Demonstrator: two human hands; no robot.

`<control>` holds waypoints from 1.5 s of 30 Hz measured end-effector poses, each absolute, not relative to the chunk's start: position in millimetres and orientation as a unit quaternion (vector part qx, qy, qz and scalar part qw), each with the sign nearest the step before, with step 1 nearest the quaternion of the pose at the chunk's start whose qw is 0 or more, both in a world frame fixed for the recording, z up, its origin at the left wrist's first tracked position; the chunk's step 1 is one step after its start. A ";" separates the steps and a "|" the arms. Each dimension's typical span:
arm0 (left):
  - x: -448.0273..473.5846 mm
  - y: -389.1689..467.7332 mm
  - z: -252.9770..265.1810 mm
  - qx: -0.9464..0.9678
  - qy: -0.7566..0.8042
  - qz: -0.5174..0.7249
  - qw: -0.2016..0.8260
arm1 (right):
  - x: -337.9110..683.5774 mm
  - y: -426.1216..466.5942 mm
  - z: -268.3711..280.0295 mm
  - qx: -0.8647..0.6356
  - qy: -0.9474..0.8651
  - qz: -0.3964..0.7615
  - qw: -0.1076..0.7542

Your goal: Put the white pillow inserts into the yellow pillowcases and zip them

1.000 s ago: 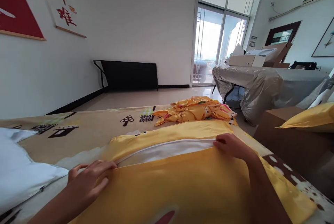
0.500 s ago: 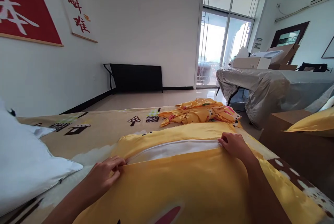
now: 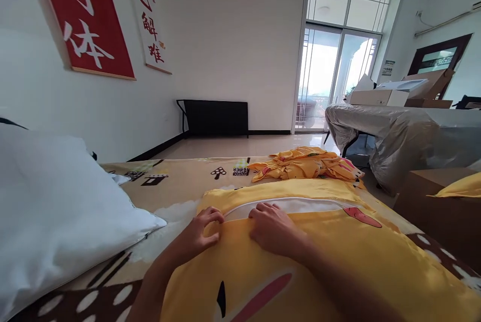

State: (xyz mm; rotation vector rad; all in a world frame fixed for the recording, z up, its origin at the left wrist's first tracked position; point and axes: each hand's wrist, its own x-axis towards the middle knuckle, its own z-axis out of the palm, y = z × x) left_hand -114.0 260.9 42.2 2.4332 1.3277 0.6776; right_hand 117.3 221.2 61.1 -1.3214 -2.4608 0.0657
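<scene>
A yellow pillowcase with a pink-and-black cartoon print lies in front of me over something full. Along its far side runs a long opening, with a white pillow showing inside. My left hand is at the opening's left corner, its curled fingertips on the cloth edge and its thumb lower down. Just right of it, my right hand has its fingers bent over the near edge of the opening. Its thumb is mostly hidden. Both hands appear closed on the pillowcase edge.
A white pillow lies at the left on the patterned bed cover. Crumpled orange-yellow cloth sits beyond the pillowcase. At the right stand a cardboard box and a plastic-covered table bearing boxes. A black panel leans by the wall.
My right hand has let go of the opening's right end and moved left, close to my left hand. The left hand stays at the left corner. The view has turned left.
</scene>
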 end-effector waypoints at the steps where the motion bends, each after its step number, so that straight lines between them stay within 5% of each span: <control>1: -108.2 258.2 44.0 0.849 0.445 0.237 0.156 | 110.7 224.9 62.1 -0.465 -0.869 0.027 0.168; 16: -76.8 259.7 25.8 0.802 0.456 0.343 0.178 | 258.7 217.9 77.8 -0.503 -0.846 0.132 0.115; 22: -68.4 258.8 21.0 0.788 0.514 0.320 0.115 | 278.6 220.5 45.8 -0.585 -0.779 -0.055 0.220; 27: -78.5 260.5 22.4 0.833 0.476 0.282 -0.023 | 276.5 220.6 7.4 -0.506 -0.806 -0.179 0.248; 45: -70.9 262.2 25.1 0.870 0.411 0.246 -0.114 | 324.0 202.6 -4.8 -0.444 -0.816 -0.334 0.160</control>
